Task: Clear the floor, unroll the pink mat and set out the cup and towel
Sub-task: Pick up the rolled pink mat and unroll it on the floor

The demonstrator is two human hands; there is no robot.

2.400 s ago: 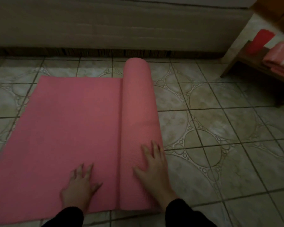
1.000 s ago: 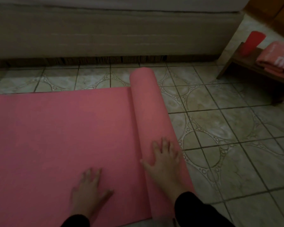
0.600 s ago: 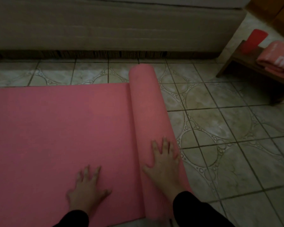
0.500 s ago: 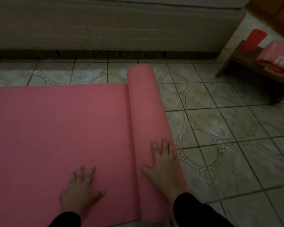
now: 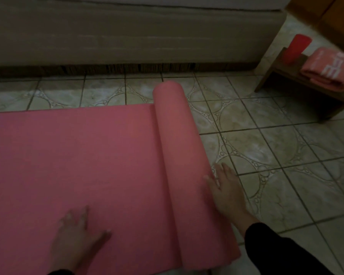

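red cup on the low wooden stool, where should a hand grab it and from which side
Wrap the red plastic cup around its mid wall, coming from the left, the open floor side. It stands upright near the low wooden stool's left end, and the folded pink towel crowds its right.

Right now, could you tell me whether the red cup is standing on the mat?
No, the cup stands on the small wooden stool beside the towel.

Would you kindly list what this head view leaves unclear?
- Pink mat: its unrolled end is cut off by the left edge.
- Towel: white lettering blurred, far side cut off by the right edge.
- Red cup: contents not visible.
- Left hand: motion-blurred.
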